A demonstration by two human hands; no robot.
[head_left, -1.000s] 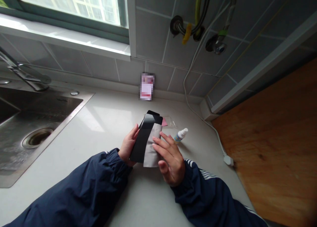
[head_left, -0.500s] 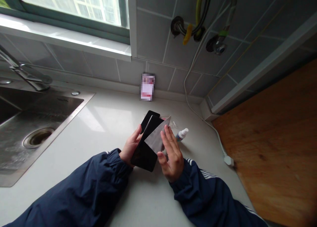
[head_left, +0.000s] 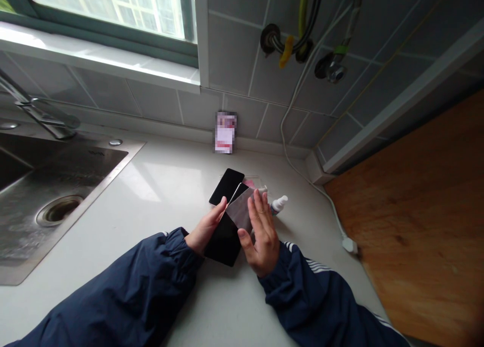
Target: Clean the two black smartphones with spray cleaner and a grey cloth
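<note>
My left hand (head_left: 207,228) grips a black phone (head_left: 223,241) by its left edge, screen up, low over the white counter. My right hand (head_left: 259,233) lies with its fingers stretched out flat on a grey cloth (head_left: 239,211), pressing it onto the upper part of the phone. A second black phone (head_left: 226,185) lies flat on the counter just beyond. A small white spray bottle (head_left: 279,204) lies to the right of my right hand. A clear plastic sleeve with something pink (head_left: 254,181) sits behind the cloth.
A steel sink (head_left: 45,185) with a tap (head_left: 41,114) fills the left. A small blurred card (head_left: 225,132) leans on the tiled wall. A white cable (head_left: 325,198) runs down the wall to a plug (head_left: 348,244) by the wooden panel (head_left: 423,221) on the right.
The held phone has dropped lower and flatter toward the counter, uncovering the second phone behind it. My right hand slid the cloth from the lower right of the screen up to its top.
</note>
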